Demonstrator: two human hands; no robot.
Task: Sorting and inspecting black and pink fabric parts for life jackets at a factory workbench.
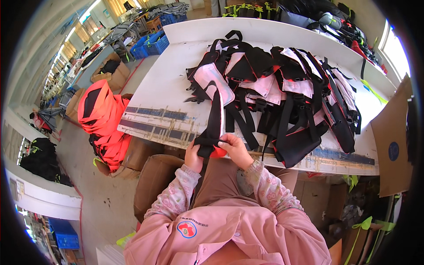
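Note:
At the table's front edge my left hand [193, 157] is closed on one side of a black strap [207, 142]. My right hand [237, 150] pinches the other side, where a red end shows beneath the thumb. From there a black-and-white band [217, 115] runs up to a pale pink padded panel [214, 81] lying on the table. Beside it, to the right, lies a heap of black sewn harness pieces [282, 92] with pink-white panels, red edging, buckles and loose webbing. My fingers partly hide the strap's end.
The white table [152, 88] has a raised back ledge and worn tape along its front. Left of it stand a pile of orange-red fabric pieces [102, 112] and an open cardboard box [154, 181]. A cardboard sheet [391, 137] stands at the right edge; blue crates [150, 44] sit far left.

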